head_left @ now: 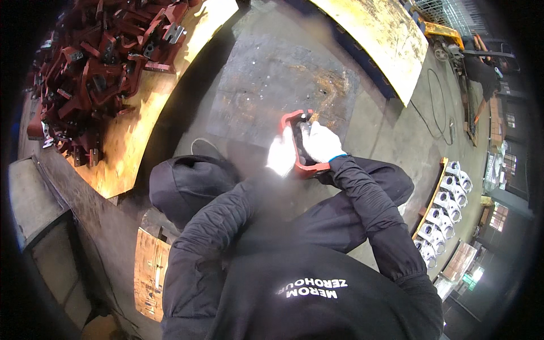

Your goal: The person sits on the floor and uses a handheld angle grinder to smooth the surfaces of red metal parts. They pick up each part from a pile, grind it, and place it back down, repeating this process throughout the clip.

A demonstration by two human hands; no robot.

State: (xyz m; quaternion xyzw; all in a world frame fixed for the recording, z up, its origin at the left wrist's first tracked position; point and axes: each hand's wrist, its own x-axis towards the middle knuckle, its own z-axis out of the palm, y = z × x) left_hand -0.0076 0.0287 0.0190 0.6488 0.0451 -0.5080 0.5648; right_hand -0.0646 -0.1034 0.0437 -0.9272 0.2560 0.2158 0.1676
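Observation:
I am crouched over a concrete floor and hold a red metal bracket [291,118] in front of me with both hands. Both hands wear white gloves. My left hand [281,154] grips the bracket's left side. My right hand [321,141] is closed over its right side and dark middle part. My black sleeves run up to both hands from the lower edge. The bracket hangs above a rusty steel plate [266,79] lying on the floor.
A big heap of similar red brackets [96,62] lies on a curved wooden board [141,130] at the upper left. Another wooden board [385,34] lies at the upper right. A row of white-grey castings [447,209] stands on a pallet at the right, and a cable [437,107] runs across the floor.

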